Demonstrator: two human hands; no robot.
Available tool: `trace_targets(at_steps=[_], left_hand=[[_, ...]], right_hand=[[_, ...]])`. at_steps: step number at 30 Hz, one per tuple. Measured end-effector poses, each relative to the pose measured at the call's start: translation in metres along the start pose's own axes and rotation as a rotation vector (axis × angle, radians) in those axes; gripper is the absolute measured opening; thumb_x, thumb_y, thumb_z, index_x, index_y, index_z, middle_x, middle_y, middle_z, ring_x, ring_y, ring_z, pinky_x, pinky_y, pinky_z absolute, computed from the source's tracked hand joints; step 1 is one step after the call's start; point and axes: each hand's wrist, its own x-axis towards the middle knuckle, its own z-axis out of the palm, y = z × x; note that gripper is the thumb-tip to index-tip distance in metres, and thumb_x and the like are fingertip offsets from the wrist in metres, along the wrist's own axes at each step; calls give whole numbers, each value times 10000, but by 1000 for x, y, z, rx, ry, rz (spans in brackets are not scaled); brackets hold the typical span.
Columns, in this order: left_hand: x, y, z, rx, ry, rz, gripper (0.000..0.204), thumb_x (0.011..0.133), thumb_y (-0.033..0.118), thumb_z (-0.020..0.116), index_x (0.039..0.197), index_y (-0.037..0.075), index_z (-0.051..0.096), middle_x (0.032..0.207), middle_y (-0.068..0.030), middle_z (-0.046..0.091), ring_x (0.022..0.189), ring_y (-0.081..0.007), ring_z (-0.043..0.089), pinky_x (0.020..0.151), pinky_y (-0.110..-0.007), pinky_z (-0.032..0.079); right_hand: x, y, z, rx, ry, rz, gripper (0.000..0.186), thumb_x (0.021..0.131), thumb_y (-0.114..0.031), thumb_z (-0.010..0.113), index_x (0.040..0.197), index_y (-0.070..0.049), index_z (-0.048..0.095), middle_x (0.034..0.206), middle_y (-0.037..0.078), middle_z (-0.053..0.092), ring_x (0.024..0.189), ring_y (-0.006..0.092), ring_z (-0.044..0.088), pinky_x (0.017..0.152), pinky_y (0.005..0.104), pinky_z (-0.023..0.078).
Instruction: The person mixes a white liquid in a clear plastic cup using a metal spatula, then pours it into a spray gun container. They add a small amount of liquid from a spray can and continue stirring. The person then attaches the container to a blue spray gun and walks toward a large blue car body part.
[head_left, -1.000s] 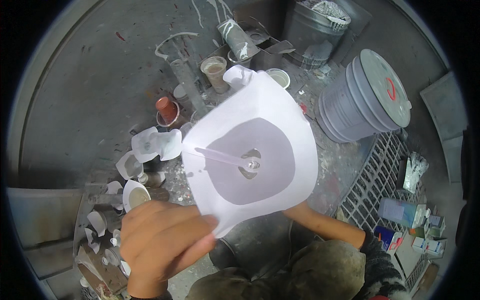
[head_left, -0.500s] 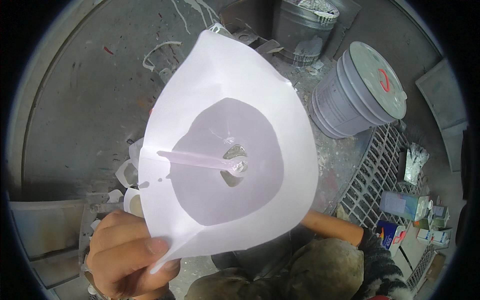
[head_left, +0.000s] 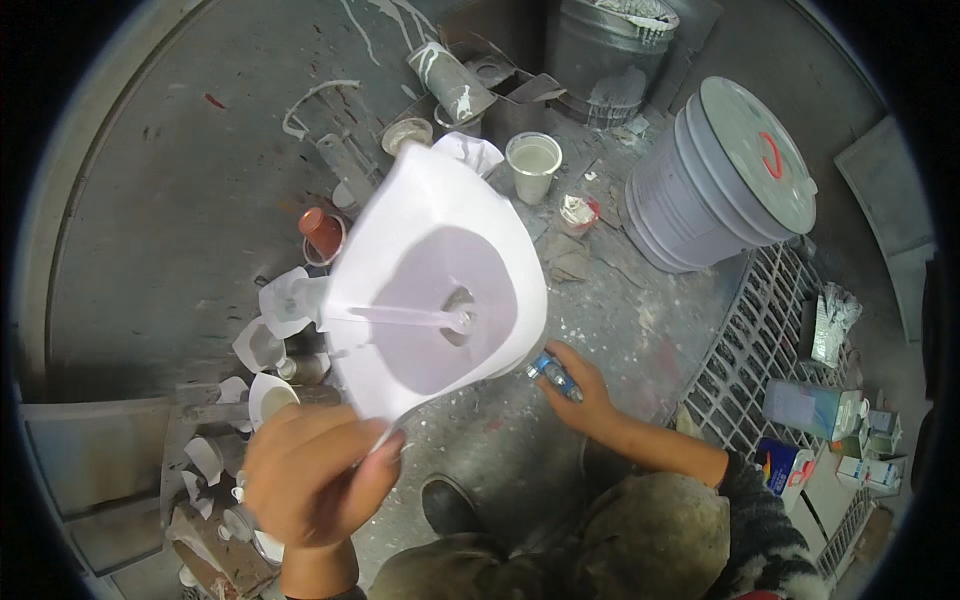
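Note:
A white paper paint strainer (head_left: 440, 190), cone-shaped with a wet-looking lilac-grey inside, is pinched at its near rim by my left hand (head_left: 315, 470). It is tilted so its inside faces me. Just right of and below the strainer, my right hand (head_left: 590, 405) is closed around a blue-and-silver metal tool (head_left: 556, 376). Only part of that tool shows, and the strainer may cover the rest. Whether the two touch, I cannot tell. Beyond the strainer stands a white cup (head_left: 534, 168) with pale liquid in it.
A large lidded pail (head_left: 680, 195) stands at the right beside a floor grating (head_left: 745, 350). Cans (head_left: 810, 408) sit at the far right. A metal drum (head_left: 610, 80) is at the back. Used paper cones (head_left: 288, 302) and a red cup (head_left: 321, 232) line the left.
My left hand has moved right with the strainer, which now looks smaller and farther from me. My right hand and its tool, hidden before, now show beside it.

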Motion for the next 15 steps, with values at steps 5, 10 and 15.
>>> trace_targets(at_steps=[5,10,15], left_hand=[[-3,9,-9,3,84,37,223,725,74,851,910,26,736,766,-82,705,600,-231,641,564,-318,486],[-5,-7,24,48,-109,-63,207,736,-2,853,907,38,744,785,-98,731,682,-238,696,614,-323,529],[-14,-18,14,-71,231,-135,177,815,-37,804,963,-15,708,881,-131,748,748,-202,688,684,-293,524]], right_hand=[[-1,7,-2,61,-113,96,546,888,-66,734,1402,-57,548,1343,189,636,1200,370,658,985,390,529],[-5,14,-1,-10,-54,104,532,890,-80,736,1392,-63,560,1330,192,645,1185,368,669,978,392,536],[-5,18,-2,4,-17,150,526,889,-83,737,1385,-56,563,1292,192,668,1163,338,686,969,385,538]])
